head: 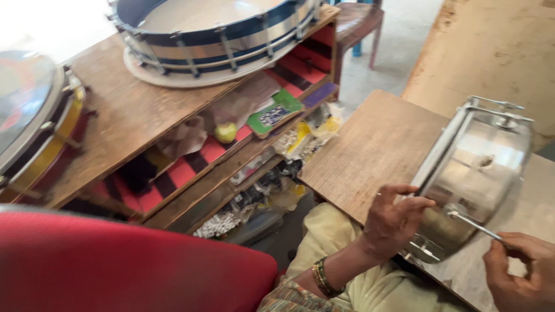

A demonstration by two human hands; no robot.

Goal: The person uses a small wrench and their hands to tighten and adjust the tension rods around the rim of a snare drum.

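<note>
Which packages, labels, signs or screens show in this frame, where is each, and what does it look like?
Flat rectangular packet: on the striped middle shelf, green border, blue-and-white patterned centre.
Purple flat item: right of it on the shelf edge; whether a package, unclear.
Crumpled plastic bags: lower shelf, clear with yellow patches.
No signs or screens in view.

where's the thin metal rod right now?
Head view, lower right: the thin metal rod is pinched by the right hand, its tip against the shiny metal drum shell steadied by the left hand.
</note>
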